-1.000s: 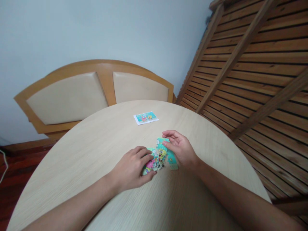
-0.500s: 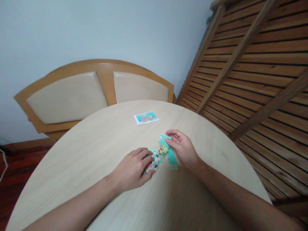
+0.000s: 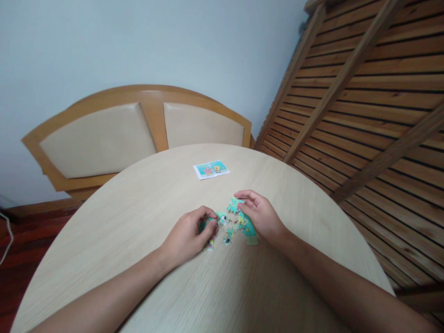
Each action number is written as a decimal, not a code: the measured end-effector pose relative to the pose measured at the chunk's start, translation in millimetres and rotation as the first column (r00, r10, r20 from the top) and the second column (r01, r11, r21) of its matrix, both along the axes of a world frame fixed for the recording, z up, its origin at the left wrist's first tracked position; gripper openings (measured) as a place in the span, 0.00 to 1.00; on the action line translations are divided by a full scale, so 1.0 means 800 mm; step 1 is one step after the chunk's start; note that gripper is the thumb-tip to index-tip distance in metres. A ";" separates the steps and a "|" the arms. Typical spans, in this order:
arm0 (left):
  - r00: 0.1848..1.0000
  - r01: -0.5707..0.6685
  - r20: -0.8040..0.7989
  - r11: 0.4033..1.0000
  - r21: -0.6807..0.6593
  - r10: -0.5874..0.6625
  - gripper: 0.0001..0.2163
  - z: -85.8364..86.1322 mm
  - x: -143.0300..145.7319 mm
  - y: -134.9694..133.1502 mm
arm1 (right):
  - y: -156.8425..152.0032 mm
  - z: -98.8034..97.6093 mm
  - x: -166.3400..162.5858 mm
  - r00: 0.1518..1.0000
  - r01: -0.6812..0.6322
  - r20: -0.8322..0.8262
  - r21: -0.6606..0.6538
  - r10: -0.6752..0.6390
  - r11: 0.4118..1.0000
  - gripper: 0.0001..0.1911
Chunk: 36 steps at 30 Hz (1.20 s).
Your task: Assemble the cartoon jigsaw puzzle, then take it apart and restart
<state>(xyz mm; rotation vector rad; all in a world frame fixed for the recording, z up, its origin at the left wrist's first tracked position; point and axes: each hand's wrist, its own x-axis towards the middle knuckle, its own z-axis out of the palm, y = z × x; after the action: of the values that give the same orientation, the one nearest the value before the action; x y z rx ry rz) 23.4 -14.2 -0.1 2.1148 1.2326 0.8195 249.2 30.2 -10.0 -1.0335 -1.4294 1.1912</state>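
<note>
Jigsaw pieces in turquoise, yellow and pink lie mid-table between my hands. My right hand (image 3: 262, 218) pinches a turquoise puzzle section (image 3: 233, 205) between thumb and fingers, at the upper end of the group. Below it, a joined turquoise puzzle strip (image 3: 250, 233) rests against the table, partly behind the hand. My left hand (image 3: 190, 235) is curled, thumb and fingers closing on puzzle pieces at the left side; the fingers hide most of them. Loose in the middle are a white-and-black piece (image 3: 226, 240) and several small pieces.
A printed cartoon picture card (image 3: 212, 169) lies farther back on the round wooden table (image 3: 145, 199). Behind the table stands a padded wooden headboard (image 3: 157, 120). A slatted wooden panel (image 3: 364, 101) leans at the right.
The pieces have come apart more in the middle. My left hand has drawn back slightly and curled its fingers in. The section in my right hand has tilted and dropped a little.
</note>
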 end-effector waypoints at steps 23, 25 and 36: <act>0.930 0.161 -0.342 0.986 0.048 -0.136 0.29 0.020 -0.040 0.007 | -0.021 0.045 0.058 0.566 -0.413 0.790 0.022 0.237 0.911 0.51; 0.924 0.159 -0.356 0.987 0.028 -0.139 0.30 0.023 -0.045 0.008 | -0.020 0.045 0.059 0.557 -0.390 0.798 0.005 0.231 0.921 0.53; 0.931 0.139 -0.329 0.987 -0.082 -0.158 0.26 0.023 -0.043 0.009 | -0.019 0.043 0.061 0.570 -0.358 0.784 -0.034 0.247 0.933 0.52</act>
<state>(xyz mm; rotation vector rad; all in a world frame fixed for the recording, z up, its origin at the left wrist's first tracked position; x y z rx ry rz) -11.3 -6.6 18.0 2.3319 1.2235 0.3621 298.2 14.6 24.7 -1.3278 -2.4332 0.8618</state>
